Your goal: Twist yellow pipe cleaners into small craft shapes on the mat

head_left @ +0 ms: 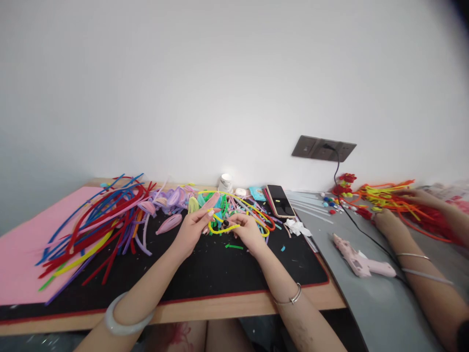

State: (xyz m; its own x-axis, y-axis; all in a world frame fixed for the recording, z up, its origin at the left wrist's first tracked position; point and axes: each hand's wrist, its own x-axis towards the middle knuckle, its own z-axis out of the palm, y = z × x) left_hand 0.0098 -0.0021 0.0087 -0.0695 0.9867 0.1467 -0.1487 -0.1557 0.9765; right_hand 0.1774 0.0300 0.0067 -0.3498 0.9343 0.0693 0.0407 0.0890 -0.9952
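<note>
A bent yellow pipe cleaner [220, 231] spans the gap between my two hands, above the black mat [205, 274]. My left hand [194, 230] pinches one part of it with the fingertips. The fingers of my right hand [249, 232] are closed on its other side; a small dark spot shows at their tips, too small to name. Just beyond my hands lies a heap of cut pipe cleaners in green, pink and purple. A loose green piece [234, 247] rests on the mat below my hands.
Long coloured pipe cleaners [98, 220] lie on pink sheets at left. At the back stand a white cup [225, 183] and a phone [280, 200]. On the right grey table is a glue gun [361, 259], its cord running to a socket; a co-worker's hands [390, 225] handle red pieces.
</note>
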